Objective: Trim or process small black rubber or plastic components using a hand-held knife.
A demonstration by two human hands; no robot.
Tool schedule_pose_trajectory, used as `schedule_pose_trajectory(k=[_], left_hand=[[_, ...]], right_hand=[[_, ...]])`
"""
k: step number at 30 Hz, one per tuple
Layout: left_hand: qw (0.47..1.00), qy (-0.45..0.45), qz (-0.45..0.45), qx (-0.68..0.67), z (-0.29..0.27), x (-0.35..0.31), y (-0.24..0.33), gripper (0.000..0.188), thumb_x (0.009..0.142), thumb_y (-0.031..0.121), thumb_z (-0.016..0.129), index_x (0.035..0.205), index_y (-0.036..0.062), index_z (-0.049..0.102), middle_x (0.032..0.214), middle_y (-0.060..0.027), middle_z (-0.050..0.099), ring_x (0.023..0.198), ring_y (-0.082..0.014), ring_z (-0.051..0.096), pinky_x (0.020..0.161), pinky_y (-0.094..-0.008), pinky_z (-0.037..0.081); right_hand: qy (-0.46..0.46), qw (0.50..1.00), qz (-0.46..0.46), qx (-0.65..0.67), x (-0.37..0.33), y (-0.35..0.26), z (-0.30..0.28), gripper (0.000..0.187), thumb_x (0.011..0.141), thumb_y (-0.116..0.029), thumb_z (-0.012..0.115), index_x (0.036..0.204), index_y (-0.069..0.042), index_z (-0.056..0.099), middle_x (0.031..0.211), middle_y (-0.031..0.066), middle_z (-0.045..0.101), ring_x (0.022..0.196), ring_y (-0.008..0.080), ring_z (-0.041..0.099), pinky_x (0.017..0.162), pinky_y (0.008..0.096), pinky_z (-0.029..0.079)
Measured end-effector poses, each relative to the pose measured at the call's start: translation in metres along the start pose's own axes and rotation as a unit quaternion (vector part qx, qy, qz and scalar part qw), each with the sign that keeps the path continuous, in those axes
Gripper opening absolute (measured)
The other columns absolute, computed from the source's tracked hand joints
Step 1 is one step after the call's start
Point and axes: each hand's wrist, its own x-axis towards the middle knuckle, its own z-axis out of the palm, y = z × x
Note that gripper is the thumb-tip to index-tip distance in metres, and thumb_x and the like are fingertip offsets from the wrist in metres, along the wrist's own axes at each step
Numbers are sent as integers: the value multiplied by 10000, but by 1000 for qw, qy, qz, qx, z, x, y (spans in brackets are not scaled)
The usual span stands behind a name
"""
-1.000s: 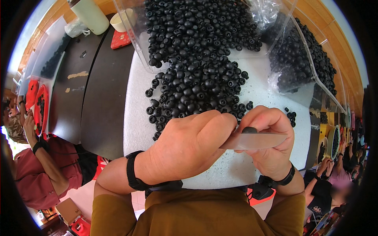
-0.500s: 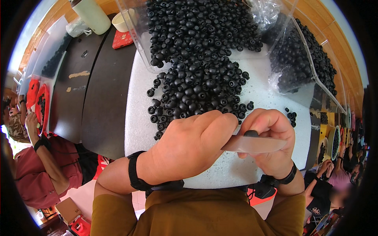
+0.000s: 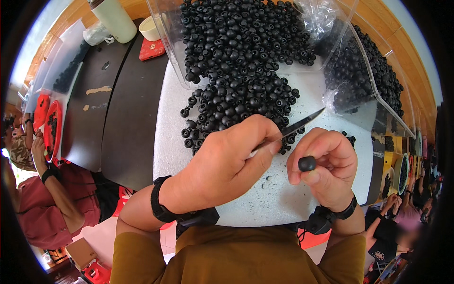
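Observation:
My left hand (image 3: 227, 163) is closed around the handle of a knife (image 3: 303, 124). The blade slants up to the right, edge-on and apart from my right hand. Between thumb and fingertips, my right hand (image 3: 333, 170) pinches a small round black part (image 3: 307, 164) that looks like rubber, its smooth rounded side showing. Beyond my hands, a heap of similar black parts (image 3: 227, 106), many with a ring-shaped hollow, spills onto a white foam board (image 3: 171, 137). Dark crumbs lie on the board below the knife. My left hand hides part of the heap's near edge.
A transparent plastic bin (image 3: 171, 54) full of black parts stands at the back, with a bagged pile (image 3: 352, 71) to its right. On the dark table (image 3: 135, 109) are a pale bottle (image 3: 115, 21), a red box (image 3: 151, 49) and a cream roll (image 3: 149, 29). Other people work at both sides.
The knife, earlier flat against the black part at my right fingers, has swung up and left, away from it. The part now shows fully in my right fingertips.

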Motion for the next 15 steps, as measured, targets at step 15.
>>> schedule_pose_trajectory(k=[15], left_hand=[[917,-143,-125,-352,-7,-1,7,194,905,220,488,861,31,495,613,34,417,516,-45,348,475,-196,292]], right_hand=[[-30,995,-12,-93,2,-7,6,241,744,68,609,969,30,531,898,107,566,788,160,538,710,270,417]])
